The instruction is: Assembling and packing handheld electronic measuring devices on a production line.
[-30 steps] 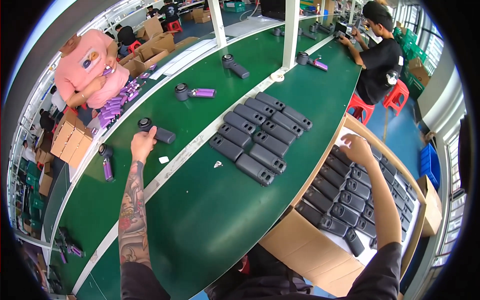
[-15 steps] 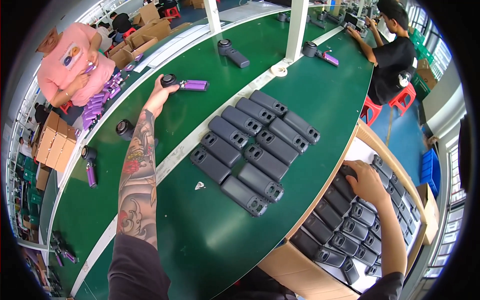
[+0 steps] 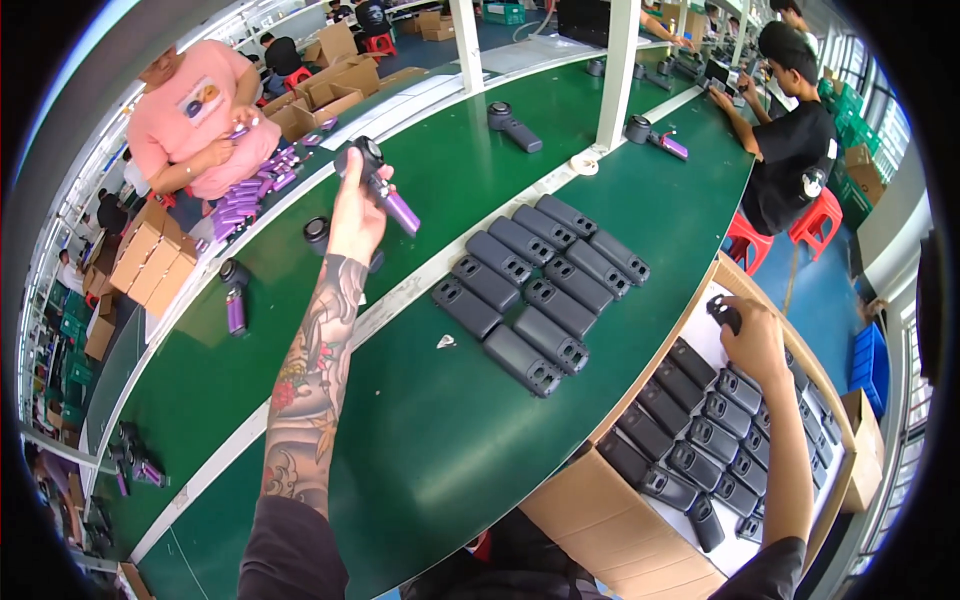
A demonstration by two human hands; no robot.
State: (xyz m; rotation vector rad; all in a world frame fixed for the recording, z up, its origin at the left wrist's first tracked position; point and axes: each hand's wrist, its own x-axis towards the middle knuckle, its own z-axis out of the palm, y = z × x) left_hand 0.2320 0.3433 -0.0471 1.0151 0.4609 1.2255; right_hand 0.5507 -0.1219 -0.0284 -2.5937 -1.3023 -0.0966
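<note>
My left hand (image 3: pixel 360 222) is raised over the green table, closed around a handheld device with a round black head (image 3: pixel 368 153) and a purple battery cell (image 3: pixel 401 212) sticking out below. At the right, my right hand (image 3: pixel 757 340) grips the end of a dark grey casing (image 3: pixel 722 313) over the far corner of an open cardboard box (image 3: pixel 610 515). Inside that box, several similar casings (image 3: pixel 712 438) lie in rows on a white liner. Between my hands, more grey casings (image 3: pixel 575 300) lie grouped on the table.
Other round-headed devices (image 3: pixel 515 128) lie along the table (image 3: pixel 430 430), some with purple cells (image 3: pixel 236 312). A white post (image 3: pixel 618 75) rises beside a tape roll (image 3: pixel 584 166). A person in pink (image 3: pixel 195 110) stands by heaped purple cells (image 3: pixel 240 203); one in black (image 3: pixel 795 140) sits far right.
My left hand has lifted the device off the table and tilted it, purple cell downward. My right hand has moved toward the box's far corner with a casing. The view has shifted.
</note>
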